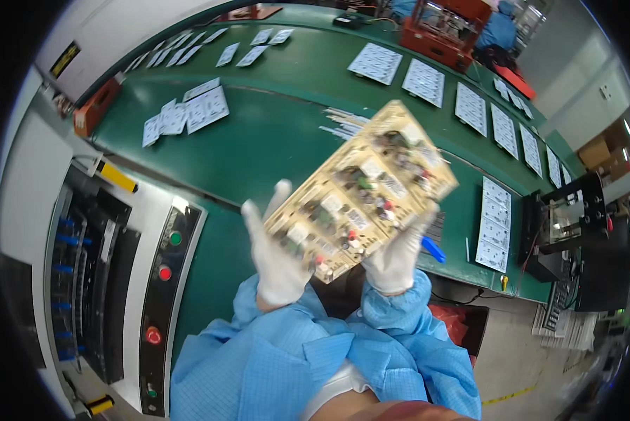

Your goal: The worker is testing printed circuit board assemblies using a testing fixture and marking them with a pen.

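A tan circuit board panel [362, 188], populated with components in several repeated sections, is held tilted above the green table in front of me. My left hand [278, 261], in a white glove, supports its lower left edge, with the thumb and a finger extended past the edge. My right hand [398, 258], also gloved, grips the lower right edge, and its fingers are partly hidden by the board. Motion slightly blurs the panel. Beside my right hand, a blue-handled tool [433, 249] lies on the table.
Beyond the panel lie several thin pale strips [344, 121]. White printed boards [207, 110] rest in groups at left, along the back and at right [495, 223]. At left stands a machine with a button panel [162, 295]; at right, a black fixture [564, 217].
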Available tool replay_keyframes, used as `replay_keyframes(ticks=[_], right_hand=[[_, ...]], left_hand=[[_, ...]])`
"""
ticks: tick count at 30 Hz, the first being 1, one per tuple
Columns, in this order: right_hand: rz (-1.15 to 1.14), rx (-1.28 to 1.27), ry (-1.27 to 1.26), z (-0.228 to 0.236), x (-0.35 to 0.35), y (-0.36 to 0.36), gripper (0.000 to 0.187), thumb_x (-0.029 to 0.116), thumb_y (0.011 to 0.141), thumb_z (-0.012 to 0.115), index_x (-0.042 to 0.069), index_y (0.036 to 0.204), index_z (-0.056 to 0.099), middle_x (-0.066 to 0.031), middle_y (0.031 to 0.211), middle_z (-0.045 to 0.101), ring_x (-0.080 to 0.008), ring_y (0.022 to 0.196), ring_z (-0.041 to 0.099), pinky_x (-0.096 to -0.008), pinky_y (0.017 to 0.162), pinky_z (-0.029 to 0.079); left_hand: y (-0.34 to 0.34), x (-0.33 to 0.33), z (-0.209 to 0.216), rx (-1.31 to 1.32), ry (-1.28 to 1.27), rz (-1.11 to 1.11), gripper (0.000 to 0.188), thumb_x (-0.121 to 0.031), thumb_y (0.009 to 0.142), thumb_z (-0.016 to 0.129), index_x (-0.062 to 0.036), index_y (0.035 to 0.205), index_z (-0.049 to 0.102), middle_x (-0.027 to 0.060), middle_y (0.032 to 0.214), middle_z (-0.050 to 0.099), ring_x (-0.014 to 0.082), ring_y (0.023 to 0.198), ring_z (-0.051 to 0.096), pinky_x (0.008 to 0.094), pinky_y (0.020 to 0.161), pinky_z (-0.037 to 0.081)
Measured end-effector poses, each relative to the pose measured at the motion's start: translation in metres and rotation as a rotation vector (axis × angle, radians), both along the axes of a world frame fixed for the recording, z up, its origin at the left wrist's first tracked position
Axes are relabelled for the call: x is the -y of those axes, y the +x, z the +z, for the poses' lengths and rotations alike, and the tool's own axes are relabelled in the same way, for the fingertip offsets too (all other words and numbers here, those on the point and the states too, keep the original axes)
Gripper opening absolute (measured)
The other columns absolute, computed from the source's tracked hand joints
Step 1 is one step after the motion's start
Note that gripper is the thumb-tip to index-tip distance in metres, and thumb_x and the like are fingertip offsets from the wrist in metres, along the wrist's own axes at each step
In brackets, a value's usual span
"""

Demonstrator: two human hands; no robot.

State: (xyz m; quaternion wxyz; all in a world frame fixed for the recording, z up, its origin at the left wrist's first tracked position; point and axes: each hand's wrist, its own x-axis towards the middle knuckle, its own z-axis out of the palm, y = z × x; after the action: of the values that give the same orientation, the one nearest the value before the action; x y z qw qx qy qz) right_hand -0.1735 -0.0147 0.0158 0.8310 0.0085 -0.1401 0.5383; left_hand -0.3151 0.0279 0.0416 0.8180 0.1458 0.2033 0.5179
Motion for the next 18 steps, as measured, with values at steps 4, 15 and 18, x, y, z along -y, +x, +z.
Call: replay_keyframes(ticks=[4,15,18], right_hand=[[-1.053,1.077,-0.511,0.017,0.023,0.088,0.06,0.021,0.084,0.067,0.005,0.128,0.031,-0.0086,0.109,0.044,-0.0174,0.097,0.041,-0.0322,0.081,0.033],[-0.605,0.184,-0.66,0.004,0.04,0.084,0.015,0.02,0.083,0.062,0.009,0.088,0.053,-0.0001,0.076,0.05,-0.0111,0.069,0.05,-0.0198,0.065,0.042],[-0.504,0.225,-0.571,-0.013,0.022,0.085,0.018,0.021,0.084,0.06,0.008,0.094,0.052,-0.0011,0.079,0.049,-0.0113,0.071,0.05,-0.0212,0.065,0.043]], left_hand=[[0.07,-0.039,0.015,-0.031,0.144,-0.309,0.068,-0.058,0.098,0.026,-0.0073,0.143,0.037,0.0125,0.137,0.049,0.0243,0.124,0.051,0.0433,0.101,0.045],[0.129,-0.058,0.03,-0.27,0.341,-0.153,0.076,-0.06,0.097,0.024,0.0037,0.126,0.054,0.012,0.117,0.062,0.0193,0.107,0.061,0.0316,0.094,0.05],[0.124,-0.052,0.027,-0.262,0.323,-0.162,0.077,-0.061,0.097,0.024,0.0037,0.125,0.054,0.012,0.116,0.063,0.0191,0.105,0.062,0.031,0.093,0.051]])
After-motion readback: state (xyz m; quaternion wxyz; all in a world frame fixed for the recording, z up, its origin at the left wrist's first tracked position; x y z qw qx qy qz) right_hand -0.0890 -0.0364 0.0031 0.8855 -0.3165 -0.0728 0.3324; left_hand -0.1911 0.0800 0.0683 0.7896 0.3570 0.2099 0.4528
